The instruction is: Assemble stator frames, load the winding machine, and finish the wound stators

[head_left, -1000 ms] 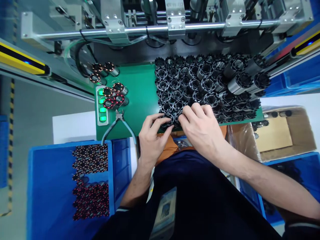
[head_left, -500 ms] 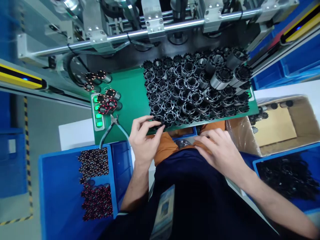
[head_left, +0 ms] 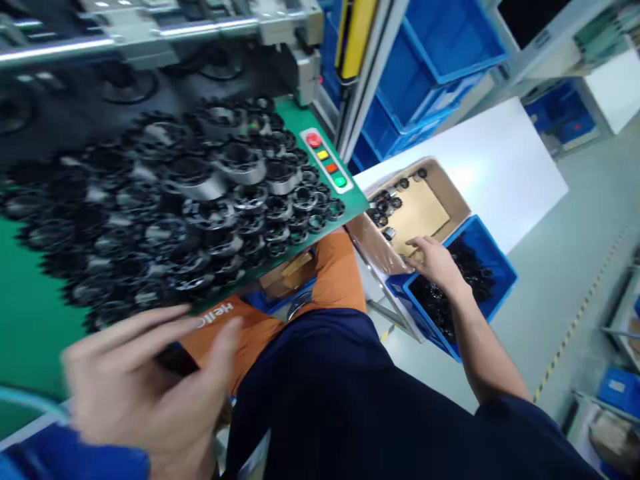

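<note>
Several rows of stator cores (head_left: 210, 217), metal cylinders with black toothed ends, stand packed on the green work surface (head_left: 27, 287), some stacked on others. My left hand (head_left: 150, 380), blurred, is at the near edge of this group, its thumb and fingers apart with nothing seen between them. Far to the right, my right hand (head_left: 434, 261) reaches over the near edge of a cardboard box (head_left: 383, 250), beside a blue bin (head_left: 503, 283) of black parts (head_left: 467, 267). Its fingers are spread, and I see nothing in them. A few cores (head_left: 384, 205) lie inside the box.
A machine with a metal rail (head_left: 210, 30) spans the back. A button panel (head_left: 327, 160) sits at the surface's right end. Beyond it rises a yellow-and-black sensor post (head_left: 356, 40), with blue crates (head_left: 425, 60) behind. The box rests on a white table (head_left: 520, 167).
The view has swung to the right. My right hand has moved from my lap out to the cardboard box. My left hand has come away from the core at the near corner.
</note>
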`<state>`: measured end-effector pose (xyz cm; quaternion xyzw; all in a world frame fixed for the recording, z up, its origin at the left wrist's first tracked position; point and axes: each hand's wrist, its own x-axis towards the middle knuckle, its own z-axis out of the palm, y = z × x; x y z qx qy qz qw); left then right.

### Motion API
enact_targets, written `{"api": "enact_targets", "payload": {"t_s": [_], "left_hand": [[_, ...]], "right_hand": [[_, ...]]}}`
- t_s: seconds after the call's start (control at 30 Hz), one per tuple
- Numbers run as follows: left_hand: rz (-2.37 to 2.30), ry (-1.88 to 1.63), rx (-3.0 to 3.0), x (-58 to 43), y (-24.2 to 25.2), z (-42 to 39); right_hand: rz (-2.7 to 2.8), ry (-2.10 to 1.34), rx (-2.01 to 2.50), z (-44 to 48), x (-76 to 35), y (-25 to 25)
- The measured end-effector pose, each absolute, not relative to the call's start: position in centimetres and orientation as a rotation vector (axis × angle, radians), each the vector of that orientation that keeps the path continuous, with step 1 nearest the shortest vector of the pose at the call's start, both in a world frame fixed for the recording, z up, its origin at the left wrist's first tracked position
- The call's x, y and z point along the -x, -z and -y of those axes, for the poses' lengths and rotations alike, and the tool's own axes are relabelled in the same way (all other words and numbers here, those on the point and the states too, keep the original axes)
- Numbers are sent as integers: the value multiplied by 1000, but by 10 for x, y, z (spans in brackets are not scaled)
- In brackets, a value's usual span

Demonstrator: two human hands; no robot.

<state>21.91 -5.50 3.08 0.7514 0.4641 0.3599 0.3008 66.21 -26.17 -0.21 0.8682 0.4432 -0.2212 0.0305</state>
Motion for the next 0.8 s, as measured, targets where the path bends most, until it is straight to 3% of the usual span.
{"api": "enact_targets", "payload": {"t_s": [0.13,0.23,0.37,0.53,0.7,0.8], "left_hand": [[-453,-724,-2292,-367,-24,72],[-249,-149,-2650,-489,0,79],[-94,126,-2772,-598,36,84],[31,353,-2819,-638,59,76],[82,449,-2833,-635,57,72],[51,509,-2836,-624,50,78]], "right_hand": [[-1344,1034,-2438,254,-700,33],[-1386,1188,-2309,245,-709,45],[-1452,1248,-2251,242,-715,48],[-1461,1194,-2389,246,-718,55],[-1280,896,-2710,255,-722,66],[-1323,945,-2740,258,-736,64]]}}
